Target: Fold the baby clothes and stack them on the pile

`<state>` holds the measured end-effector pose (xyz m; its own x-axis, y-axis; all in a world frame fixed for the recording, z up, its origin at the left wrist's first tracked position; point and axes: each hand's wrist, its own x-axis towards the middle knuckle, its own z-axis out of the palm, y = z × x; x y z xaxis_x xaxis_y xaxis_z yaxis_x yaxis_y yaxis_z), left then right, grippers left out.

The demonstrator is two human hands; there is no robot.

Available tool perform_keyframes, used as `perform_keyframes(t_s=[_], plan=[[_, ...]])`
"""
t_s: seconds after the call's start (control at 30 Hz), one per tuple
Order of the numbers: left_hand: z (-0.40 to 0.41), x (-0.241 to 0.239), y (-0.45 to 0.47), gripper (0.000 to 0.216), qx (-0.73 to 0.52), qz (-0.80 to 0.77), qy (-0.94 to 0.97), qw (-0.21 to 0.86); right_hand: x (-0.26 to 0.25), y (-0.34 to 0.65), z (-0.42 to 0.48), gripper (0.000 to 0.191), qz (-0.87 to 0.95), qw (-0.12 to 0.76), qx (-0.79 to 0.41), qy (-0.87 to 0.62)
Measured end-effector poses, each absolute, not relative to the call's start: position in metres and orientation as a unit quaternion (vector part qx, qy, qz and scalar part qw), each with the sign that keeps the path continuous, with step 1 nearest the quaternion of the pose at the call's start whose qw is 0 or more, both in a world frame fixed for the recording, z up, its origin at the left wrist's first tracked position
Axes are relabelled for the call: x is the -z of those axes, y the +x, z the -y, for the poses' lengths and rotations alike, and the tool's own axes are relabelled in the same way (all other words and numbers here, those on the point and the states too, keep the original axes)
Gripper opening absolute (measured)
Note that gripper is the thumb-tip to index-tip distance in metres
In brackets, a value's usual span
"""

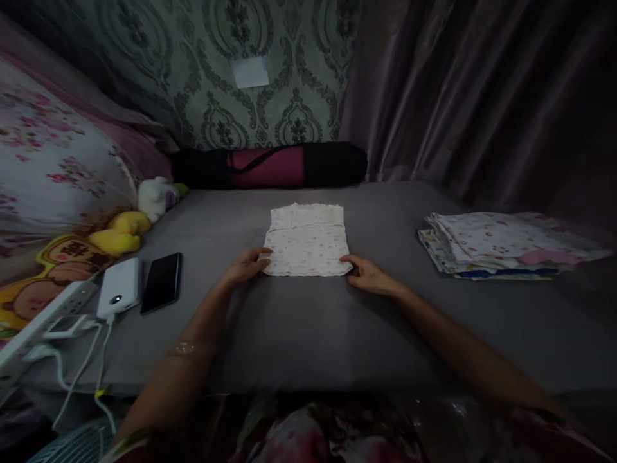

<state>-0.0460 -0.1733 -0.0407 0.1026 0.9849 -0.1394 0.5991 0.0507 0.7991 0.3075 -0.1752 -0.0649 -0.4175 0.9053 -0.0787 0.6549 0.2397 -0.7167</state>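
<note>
A folded white cloth (308, 244) with a small faint print lies flat on the grey bed sheet (308, 334) in front of me. A fold line crosses it, and its far edge is slightly uneven. My left hand (248, 265) pinches its near left corner, thumb and fingers closed on the edge. At the near right corner, my right hand (369, 273) grips the cloth the same way. Whether it is a garment or a plain cloth, I cannot tell.
To the right lies a stack of folded printed cloths (501, 241). On the left are a black phone (162, 283), a white power bank (119, 289), a power strip (53, 315) with cables, and plush toys (118, 235). A long black-and-red bag (267, 166) lies along the wall.
</note>
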Motion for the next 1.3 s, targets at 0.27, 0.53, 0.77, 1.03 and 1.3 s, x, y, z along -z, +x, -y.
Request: perform_keyframes(t_s=[0.27, 0.53, 0.77, 1.03, 1.3], plan=[[0.184, 0.037, -0.055, 0.06, -0.196, -0.593, 0.709, 0.328, 0.062, 0.307, 0.177, 0.034, 0.835, 0.2, -0.119, -0.499], [0.17, 0.058, -0.058, 0.031, -0.203, -0.536, 0.815, 0.088, 0.069, 0.327, 0.157, 0.032, 0.885, 0.219, -0.096, -0.4], [0.169, 0.052, -0.08, 0.04, -0.18, -0.465, 0.864, 0.075, 0.051, 0.338, 0.155, 0.033, 0.898, 0.216, -0.13, -0.36], [0.194, 0.047, -0.08, 0.037, -0.145, -0.436, 0.885, 0.072, 0.032, 0.347, 0.181, 0.036, 0.911, 0.168, -0.086, -0.368], [0.24, 0.044, -0.079, 0.04, -0.122, -0.423, 0.893, 0.092, 0.038, 0.359, 0.224, 0.042, 0.92, 0.141, -0.088, -0.354]])
